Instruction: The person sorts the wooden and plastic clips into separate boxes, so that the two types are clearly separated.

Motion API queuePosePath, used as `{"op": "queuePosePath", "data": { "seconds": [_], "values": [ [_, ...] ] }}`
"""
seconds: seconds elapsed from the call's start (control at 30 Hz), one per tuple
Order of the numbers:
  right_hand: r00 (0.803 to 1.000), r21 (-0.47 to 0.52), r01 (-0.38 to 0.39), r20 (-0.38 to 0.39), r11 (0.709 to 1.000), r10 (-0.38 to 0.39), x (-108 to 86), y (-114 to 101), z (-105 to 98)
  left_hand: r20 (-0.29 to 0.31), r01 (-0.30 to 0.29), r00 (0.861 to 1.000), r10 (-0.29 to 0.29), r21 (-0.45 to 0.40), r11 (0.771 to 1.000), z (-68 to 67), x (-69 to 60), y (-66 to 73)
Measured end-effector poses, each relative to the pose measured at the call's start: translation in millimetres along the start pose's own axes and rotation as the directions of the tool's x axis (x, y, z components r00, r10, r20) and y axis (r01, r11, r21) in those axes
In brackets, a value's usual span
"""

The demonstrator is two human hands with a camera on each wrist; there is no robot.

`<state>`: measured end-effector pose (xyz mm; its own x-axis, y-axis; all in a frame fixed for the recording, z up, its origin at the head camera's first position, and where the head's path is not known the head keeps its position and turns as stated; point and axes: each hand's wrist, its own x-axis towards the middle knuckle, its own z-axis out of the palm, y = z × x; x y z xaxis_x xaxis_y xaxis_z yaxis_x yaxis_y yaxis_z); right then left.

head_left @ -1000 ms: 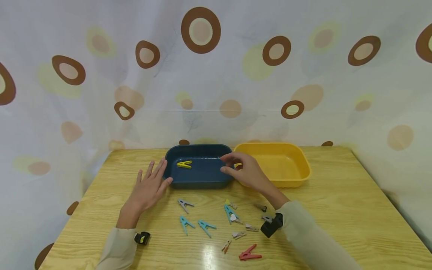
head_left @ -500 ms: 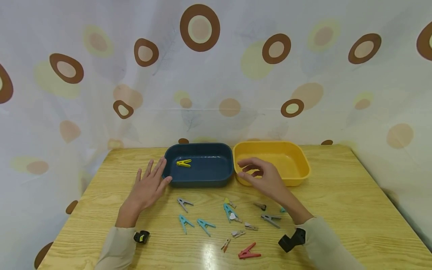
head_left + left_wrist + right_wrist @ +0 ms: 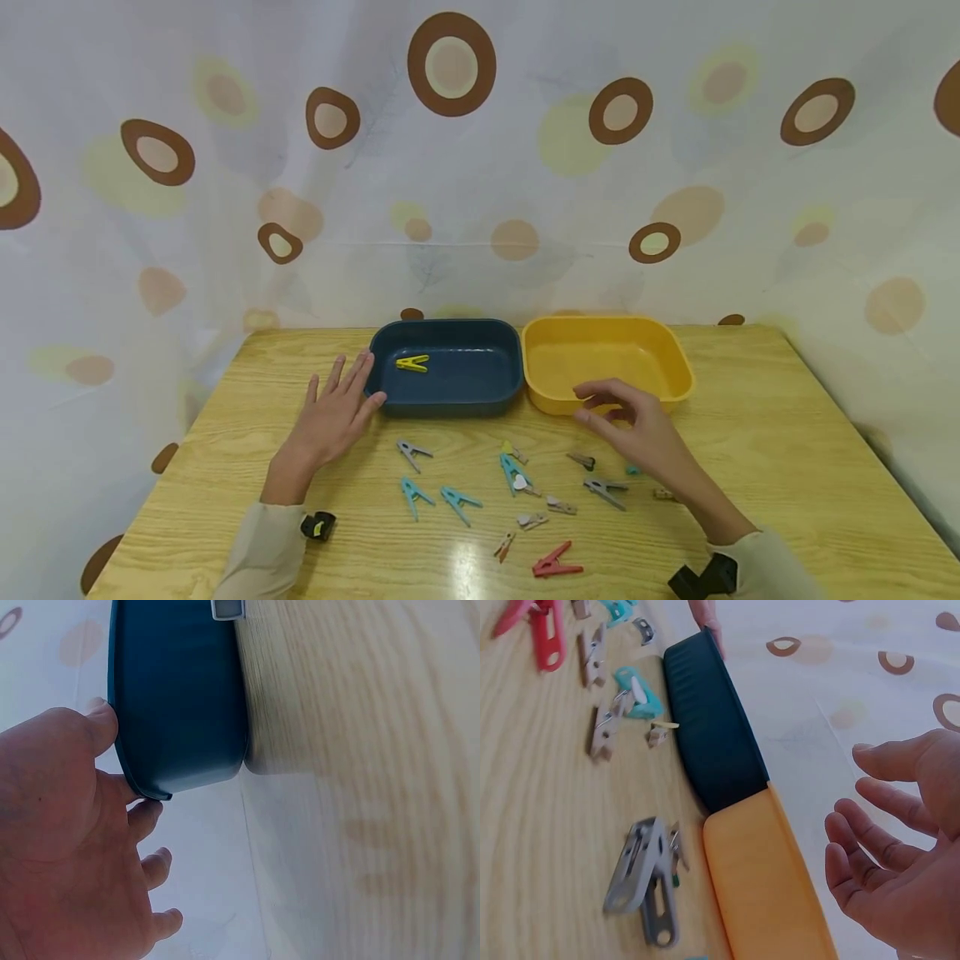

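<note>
My left hand (image 3: 326, 429) rests at the left rim of a dark blue tray (image 3: 450, 409), its fingers mostly straight. In the left wrist view the thumb and forefinger touch that rim (image 3: 120, 742). A yellow clothespin (image 3: 412, 363) lies inside this tray. My right hand (image 3: 637, 425) is above the front edge of a yellow tray (image 3: 551, 404), fingers loosely bent with nothing between them. Nearest below it on the table are a grey clothespin (image 3: 604, 492), a small wooden clip (image 3: 581, 460) and another small clip (image 3: 664, 494), partly behind the forearm.
Several clothespins lie in front of the trays: turquoise ones (image 3: 458, 503), a lilac-grey one (image 3: 412, 453), a red one (image 3: 557, 563) and small wooden ones (image 3: 532, 521). The trays stand side by side on the wooden table (image 3: 780, 433), before a patterned curtain (image 3: 480, 167).
My right hand has moved right and toward me, from the blue tray's right edge to the yellow tray's front. Clips under the right forearm have come into view. The left hand stays put.
</note>
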<state>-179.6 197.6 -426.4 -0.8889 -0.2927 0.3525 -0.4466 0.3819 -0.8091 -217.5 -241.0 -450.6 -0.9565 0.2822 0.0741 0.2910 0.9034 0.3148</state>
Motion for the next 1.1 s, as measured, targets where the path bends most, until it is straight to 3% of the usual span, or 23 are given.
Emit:
{"op": "queuePosePath", "data": {
  "seconds": [0.47,1.1],
  "values": [
    [0.998,-0.016,-0.045,-0.040,0.999,0.044,-35.2,28.9,-27.6,0.007,0.001,1.000,-0.001,-0.007,1.000,0.2,1.2,-0.9],
    [0.991,-0.062,-0.135,0.008,0.989,0.136,-49.9,65.3,-45.2,0.001,-0.003,1.000,0.003,0.000,1.000,0.3,0.8,-0.1]
  ]
}}
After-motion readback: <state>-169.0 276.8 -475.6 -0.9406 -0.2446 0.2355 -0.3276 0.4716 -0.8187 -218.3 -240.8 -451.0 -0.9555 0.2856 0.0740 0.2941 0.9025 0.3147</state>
